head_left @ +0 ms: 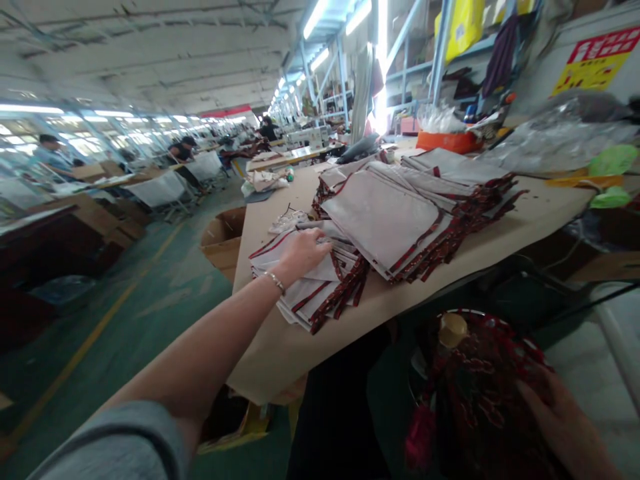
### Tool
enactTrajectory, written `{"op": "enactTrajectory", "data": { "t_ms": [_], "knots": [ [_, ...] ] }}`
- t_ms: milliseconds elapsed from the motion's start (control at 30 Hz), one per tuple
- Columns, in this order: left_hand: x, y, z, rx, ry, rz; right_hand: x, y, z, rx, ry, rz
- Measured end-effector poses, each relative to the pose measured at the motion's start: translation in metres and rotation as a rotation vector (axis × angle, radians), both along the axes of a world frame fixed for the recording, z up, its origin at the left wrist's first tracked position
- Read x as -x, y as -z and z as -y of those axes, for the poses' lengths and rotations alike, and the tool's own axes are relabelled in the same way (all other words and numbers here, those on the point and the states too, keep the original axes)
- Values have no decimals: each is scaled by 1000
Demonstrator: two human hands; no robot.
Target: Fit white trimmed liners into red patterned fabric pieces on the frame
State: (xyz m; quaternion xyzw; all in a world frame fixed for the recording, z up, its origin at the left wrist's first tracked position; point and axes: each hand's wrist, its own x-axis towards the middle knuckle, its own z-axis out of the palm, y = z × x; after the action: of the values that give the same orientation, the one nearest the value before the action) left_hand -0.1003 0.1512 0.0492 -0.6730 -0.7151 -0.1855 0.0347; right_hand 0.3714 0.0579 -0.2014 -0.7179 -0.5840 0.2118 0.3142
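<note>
My left hand (306,255), with a bracelet at the wrist, is at the smaller stack of grey cloth pieces (320,297) with dark red trim. Its fingers are curled in, closed at the top piece; the fingertips are partly hidden. Beside it on the table lies a larger stack of similar grey pieces (383,213), their dark red patterned edges hanging out. Low on the right, my right hand (563,410) is blurred and closes on dark red patterned cloth (480,393), its fingers partly sunk in the folds. A yellowish roll (453,330) lies on that cloth.
The stacks lie on a table (270,353) covered in brown paper. An open cardboard box (225,240) stands by its left edge. Clear plastic bags (555,140) and an orange container (447,140) sit at the back right. People (183,152) work farther off.
</note>
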Motion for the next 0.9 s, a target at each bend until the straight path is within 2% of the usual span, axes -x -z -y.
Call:
{"op": "enactTrajectory", "data": {
  "t_ms": [100, 233, 433, 567, 667, 733, 800, 900],
  "knots": [
    [-5, -6, -30, 136, -53, -63, 6, -1, 6, 19, -82, -60],
    [-8, -5, -47, 234, -99, -119, 12, 6, 18, -14, -142, -112],
    [-1, -7, -45, 254, -73, -122, 15, 21, 34, -28, -212, -138],
    [8, -7, -34, 216, -8, -62, 24, 18, 38, -65, -289, -139],
    [16, -4, -24, 161, 55, -13, 39, 0, 41, -125, -328, -128],
    [21, -2, -18, 130, 102, 11, 55, -21, 44, -193, -377, -122],
    [25, 0, -12, 114, 153, 22, 77, -51, 45, -254, -471, -130],
    [29, 0, -3, 93, 200, 16, 118, -107, 40, -367, -695, -183]
  ]
}}
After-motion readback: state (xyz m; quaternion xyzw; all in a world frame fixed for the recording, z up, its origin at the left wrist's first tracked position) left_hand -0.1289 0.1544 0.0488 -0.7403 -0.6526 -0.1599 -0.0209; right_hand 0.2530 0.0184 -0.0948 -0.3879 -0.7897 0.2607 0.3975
